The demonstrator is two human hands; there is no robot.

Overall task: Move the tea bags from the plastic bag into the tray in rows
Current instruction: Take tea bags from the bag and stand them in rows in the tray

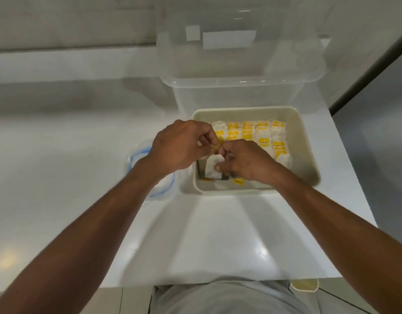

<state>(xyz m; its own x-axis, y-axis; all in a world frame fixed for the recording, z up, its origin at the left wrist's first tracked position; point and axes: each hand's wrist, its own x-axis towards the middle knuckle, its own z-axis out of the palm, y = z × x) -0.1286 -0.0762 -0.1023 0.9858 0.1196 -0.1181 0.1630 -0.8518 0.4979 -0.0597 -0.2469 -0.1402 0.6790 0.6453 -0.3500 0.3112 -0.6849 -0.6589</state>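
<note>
A grey shirt (220, 298) fills the bottom edge at 6 o'clock, and both bare forearms reach up from it over the white counter (59, 155).

At 9 o'clock of the tray, just beside its left wall, the plastic bag (150, 177) lies flat on the counter. It is clear with a blue line round its mouth, and the left wrist crosses over it. The left hand (177, 146) hovers at the tray's near-left corner with its fingers curled and its thumb and forefinger tips brought together. What lies between them is too blurred to tell.

Just to its right, a white tea bag (212, 169) stands tilted inside the tray at about 7 o'clock of its floor. The right hand (243, 162) pinches it from the right, with the thumb on the bag's face and the other fingers curled behind.

The cream tray (309, 141) holds rows of tea bags (263, 134), white with yellow tags. They pack its far half and run down the right side. A few loose yellow tags (238, 181) lie on the floor at 6 o'clock.

At 12 o'clock of the tray, touching its far rim, stands a clear plastic container (236, 87). A dark panel (377, 105) runs along the counter's right edge at 3 o'clock.
</note>
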